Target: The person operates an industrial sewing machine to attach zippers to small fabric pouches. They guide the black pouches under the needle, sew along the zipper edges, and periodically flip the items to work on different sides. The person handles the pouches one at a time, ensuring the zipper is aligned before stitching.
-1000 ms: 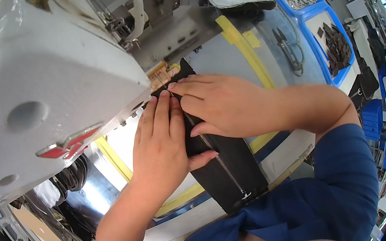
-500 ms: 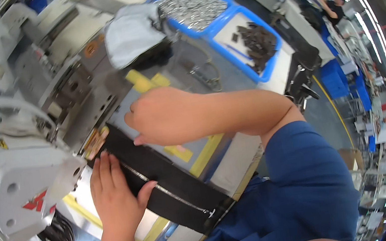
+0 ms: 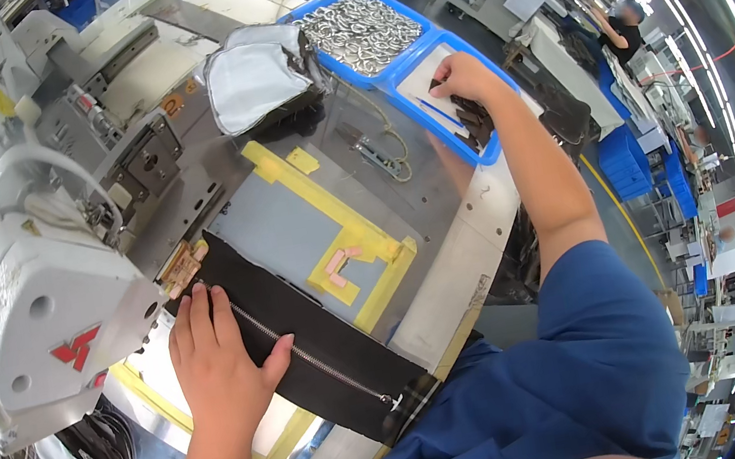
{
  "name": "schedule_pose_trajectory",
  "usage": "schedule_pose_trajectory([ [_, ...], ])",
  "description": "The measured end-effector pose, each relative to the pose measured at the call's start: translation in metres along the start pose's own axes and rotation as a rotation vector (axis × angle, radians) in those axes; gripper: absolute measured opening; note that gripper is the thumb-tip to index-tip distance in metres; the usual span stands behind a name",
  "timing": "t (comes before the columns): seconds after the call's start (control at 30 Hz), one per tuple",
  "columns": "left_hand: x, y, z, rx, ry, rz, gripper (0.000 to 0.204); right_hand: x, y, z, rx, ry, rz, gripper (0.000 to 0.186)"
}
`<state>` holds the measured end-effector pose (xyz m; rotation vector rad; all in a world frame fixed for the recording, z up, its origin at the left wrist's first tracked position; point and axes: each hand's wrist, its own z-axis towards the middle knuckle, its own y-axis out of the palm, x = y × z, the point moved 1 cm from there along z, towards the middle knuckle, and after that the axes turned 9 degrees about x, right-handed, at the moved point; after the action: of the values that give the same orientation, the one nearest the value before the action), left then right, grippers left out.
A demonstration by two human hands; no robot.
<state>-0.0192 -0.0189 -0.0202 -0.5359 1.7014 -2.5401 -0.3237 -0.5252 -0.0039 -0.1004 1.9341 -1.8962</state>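
Observation:
A black fabric strip (image 3: 332,370) with a silver zipper (image 3: 312,361) let into it lies on the machine bed, running from the sewing head toward me. My left hand (image 3: 220,359) rests flat on its left edge, fingers stretched and thumb out beside the zipper. At the zipper's near end sits the metal slider (image 3: 392,402). Farther away on the right, my right hand (image 3: 467,77) reaches over a blue tray (image 3: 490,152) and pinches a small dark fabric piece (image 3: 438,85). More dark fabric pieces (image 3: 473,119) lie in the tray below that hand, partly covered by it.
A large white sewing machine head (image 3: 64,316) stands close at left. Another blue tray compartment holds many silver metal parts (image 3: 361,33). A stack of white and dark cloth (image 3: 258,83) lies at the back. Yellow tape (image 3: 325,203) marks the grey bed plate. Another person (image 3: 620,31) works far right.
My right hand has moved from above the bed plate, away and to the right, to the tray of dark pieces. My left hand stays on the fabric strip.

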Motion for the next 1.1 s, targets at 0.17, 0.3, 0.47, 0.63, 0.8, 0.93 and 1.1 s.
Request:
schedule_pose_trajectory([
  [0.17,-0.001,-0.001,-0.001,-0.013,-0.023,-0.047,0.096,-0.017,-0.007,-0.005,0.121,-0.059,0.002,0.029],
  [0.3,-0.005,0.0,-0.003,0.038,0.029,-0.076,0.09,-0.121,-0.014,-0.057,0.181,-0.241,0.377,0.017],
  [0.47,-0.006,-0.001,-0.004,0.034,0.098,-0.125,0.071,-0.255,0.015,-0.151,-0.244,-0.519,0.698,0.01],
  [0.63,-0.005,0.002,-0.007,0.068,0.111,-0.104,0.067,-0.321,0.057,-0.188,-0.047,-1.173,0.555,0.011],
  [0.8,-0.003,0.002,-0.009,0.039,0.149,-0.169,0.059,-0.319,0.088,-0.2,0.092,-1.447,0.475,0.019],
  [0.93,-0.001,0.002,-0.009,0.058,0.145,-0.233,0.051,-0.315,0.088,-0.202,0.123,-1.519,0.453,0.026],
  [1.1,-0.002,0.0,-0.009,0.056,0.149,-0.242,0.05,-0.317,0.092,-0.204,0.09,-1.536,0.465,0.024],
])
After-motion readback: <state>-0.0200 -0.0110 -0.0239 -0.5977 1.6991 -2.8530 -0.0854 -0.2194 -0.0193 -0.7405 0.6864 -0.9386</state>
